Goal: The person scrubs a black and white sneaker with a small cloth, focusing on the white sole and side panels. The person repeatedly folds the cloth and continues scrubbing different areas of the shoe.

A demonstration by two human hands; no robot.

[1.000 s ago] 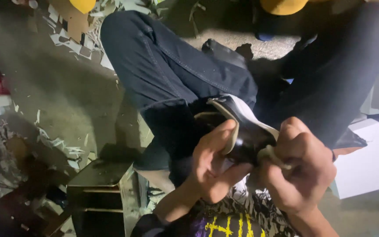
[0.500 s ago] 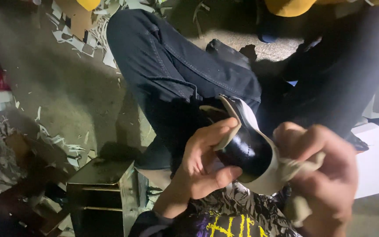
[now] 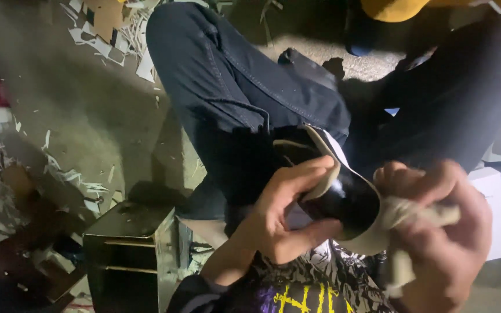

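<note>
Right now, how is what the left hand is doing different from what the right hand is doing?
The left hand wraps its grip around a shiny black shoe, thumb underneath and fingers curled over the top edge, while the right hand clutches a crumpled pale cloth. The left hand looks sharp in the picture; the right hand looks blurred. The left hand touches the shoe directly, but the right hand meets it only through the cloth. Both are bare and close together above the lap.

Two hands are at work over one glossy black shoe (image 3: 343, 197): a left hand (image 3: 279, 220) and a right hand (image 3: 442, 243). One pale cloth (image 3: 404, 217) is in view. One small dark stool (image 3: 129, 255) stands on the floor, and one white box (image 3: 491, 208) sits at right. Pale paper scraps (image 3: 82, 185) litter the floor, too many to count.
</note>
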